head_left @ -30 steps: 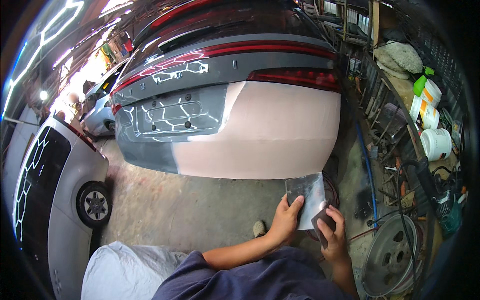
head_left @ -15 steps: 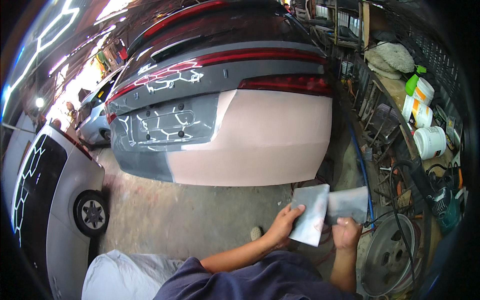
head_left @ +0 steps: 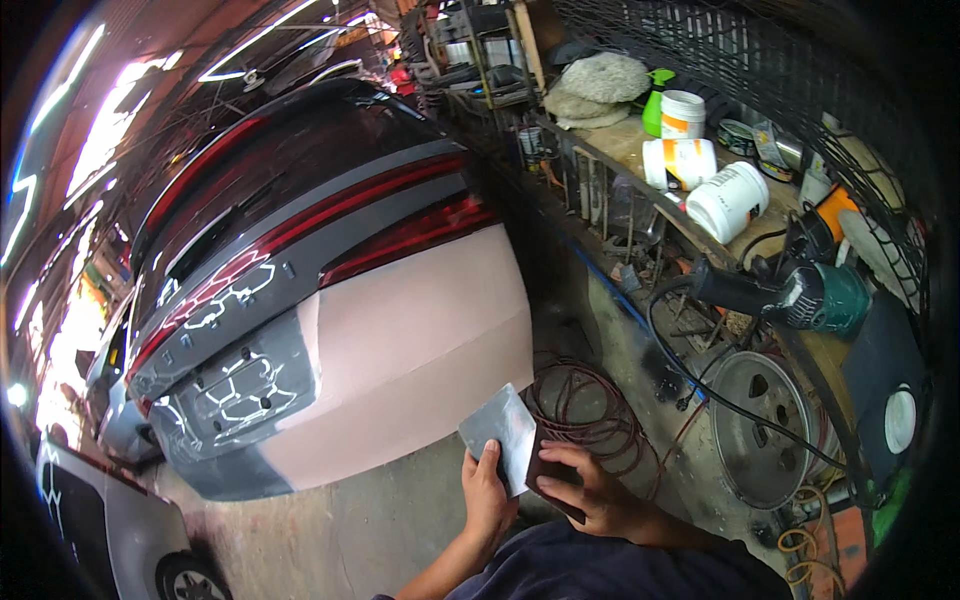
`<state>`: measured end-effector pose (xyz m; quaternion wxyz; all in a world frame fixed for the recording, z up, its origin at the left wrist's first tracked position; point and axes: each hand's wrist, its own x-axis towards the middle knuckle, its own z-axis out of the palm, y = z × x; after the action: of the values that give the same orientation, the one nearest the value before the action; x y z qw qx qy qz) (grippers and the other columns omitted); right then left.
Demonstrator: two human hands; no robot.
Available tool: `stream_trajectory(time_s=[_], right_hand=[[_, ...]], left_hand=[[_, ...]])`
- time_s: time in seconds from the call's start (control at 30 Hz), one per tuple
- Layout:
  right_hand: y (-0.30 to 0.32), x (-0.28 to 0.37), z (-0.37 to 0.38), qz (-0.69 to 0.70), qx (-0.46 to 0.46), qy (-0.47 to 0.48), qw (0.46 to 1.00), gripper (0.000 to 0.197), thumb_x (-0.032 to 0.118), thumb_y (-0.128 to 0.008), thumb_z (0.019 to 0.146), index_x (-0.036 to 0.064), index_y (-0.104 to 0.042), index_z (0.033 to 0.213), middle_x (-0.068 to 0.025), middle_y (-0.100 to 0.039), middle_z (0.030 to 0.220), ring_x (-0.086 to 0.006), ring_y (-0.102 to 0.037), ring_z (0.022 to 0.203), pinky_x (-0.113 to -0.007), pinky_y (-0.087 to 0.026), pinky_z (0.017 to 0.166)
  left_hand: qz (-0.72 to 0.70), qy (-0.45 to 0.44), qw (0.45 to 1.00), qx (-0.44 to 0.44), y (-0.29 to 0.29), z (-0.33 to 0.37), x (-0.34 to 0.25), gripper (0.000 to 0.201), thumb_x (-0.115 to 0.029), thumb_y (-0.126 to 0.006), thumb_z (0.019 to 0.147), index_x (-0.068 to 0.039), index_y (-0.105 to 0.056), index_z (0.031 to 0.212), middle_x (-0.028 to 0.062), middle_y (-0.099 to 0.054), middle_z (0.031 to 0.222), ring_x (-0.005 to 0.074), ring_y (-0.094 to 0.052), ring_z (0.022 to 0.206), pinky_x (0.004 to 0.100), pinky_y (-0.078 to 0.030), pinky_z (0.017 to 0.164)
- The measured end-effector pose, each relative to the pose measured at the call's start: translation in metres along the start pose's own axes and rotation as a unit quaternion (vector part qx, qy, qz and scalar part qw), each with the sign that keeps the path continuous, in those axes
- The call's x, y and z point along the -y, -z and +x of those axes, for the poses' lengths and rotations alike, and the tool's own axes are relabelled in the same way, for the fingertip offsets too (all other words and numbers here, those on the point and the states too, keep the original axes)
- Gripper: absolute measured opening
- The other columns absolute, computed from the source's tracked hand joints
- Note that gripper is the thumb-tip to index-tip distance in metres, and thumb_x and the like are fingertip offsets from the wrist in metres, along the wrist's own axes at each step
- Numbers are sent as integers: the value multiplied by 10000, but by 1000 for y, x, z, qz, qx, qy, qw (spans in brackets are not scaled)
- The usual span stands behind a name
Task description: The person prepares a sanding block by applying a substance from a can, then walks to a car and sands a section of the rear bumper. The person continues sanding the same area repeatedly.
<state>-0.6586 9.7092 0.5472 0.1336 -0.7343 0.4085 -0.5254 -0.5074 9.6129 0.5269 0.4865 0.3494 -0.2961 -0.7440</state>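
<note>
My left hand [head_left: 485, 497] is closed round the lower edge of a flat rectangular plate [head_left: 507, 432], grey and smeared with white, with the thumb on its face. Right beside it, my right hand [head_left: 603, 497] grips a second flat plate [head_left: 540, 462], whose dark reddish-brown side shows. The two plates meet or overlap at their edges; their exact contact is hidden. Beyond my hands stands the rear of a car, its tailgate [head_left: 410, 345] coated matte pinkish-beige at the right and grey round the plate recess [head_left: 240, 400].
A workbench [head_left: 625, 140] along the right holds white tubs [head_left: 728, 200], a green spray bottle [head_left: 654, 105] and a teal power tool [head_left: 825, 300]. Coiled red hose [head_left: 590, 415] and a wheel rim [head_left: 762, 430] are on the floor side. A silver vehicle [head_left: 110, 520] stands at left.
My view has swung right, bringing more of the bench into sight. My hands have come closer together, and the right-hand plate has turned from its grey side to its dark side.
</note>
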Motion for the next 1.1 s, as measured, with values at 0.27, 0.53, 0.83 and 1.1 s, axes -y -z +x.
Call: stream_trajectory(time_s=[0.27, 0.53, 0.83, 1.1], right_hand=[[-10, -49, -49, -85, 41, -94, 991, 693, -104, -638, 783, 191, -555, 1404, -187, -472, 1366, -353, -484, 1293, -415, -419, 1092], [-4, -114, -90, 373, -256, -483, 750, 448, -44, -609, 824, 2, -581, 1269, -102, -638, 1193, -293, -623, 1122, -402, -502, 989], [4, -87, -14, 521, -306, -324, 728, 513, -23, -680, 828, 30, -533, 1317, -72, -646, 1206, -210, -626, 1131, -373, -488, 997], [-1, -77, 3, 521, -338, -306, 722, 514, -25, -653, 828, 40, -522, 1320, -57, -629, 1193, -180, -607, 1117, -346, -471, 994]], left_hand=[[15, -29, 999, -29, 21, -1, 7, 297, -137, -560, 1007, -8, -486, 1264, 107, -623, 1155, 208, -617, 1023, 381, -518, 914], [130, 32, 984, 116, 0, 3, -47, 440, -230, -638, 968, 28, -475, 1285, 117, -632, 1134, 202, -636, 1016, 361, -532, 886], [150, 74, 975, 147, -9, -23, -17, 402, -197, -605, 998, 28, -472, 1303, 112, -617, 1181, 174, -609, 1052, 325, -482, 945], [199, 24, 971, 127, -15, -23, -10, 420, -206, -611, 980, 19, -467, 1304, 115, -617, 1170, 182, -620, 1032, 330, -504, 908]])
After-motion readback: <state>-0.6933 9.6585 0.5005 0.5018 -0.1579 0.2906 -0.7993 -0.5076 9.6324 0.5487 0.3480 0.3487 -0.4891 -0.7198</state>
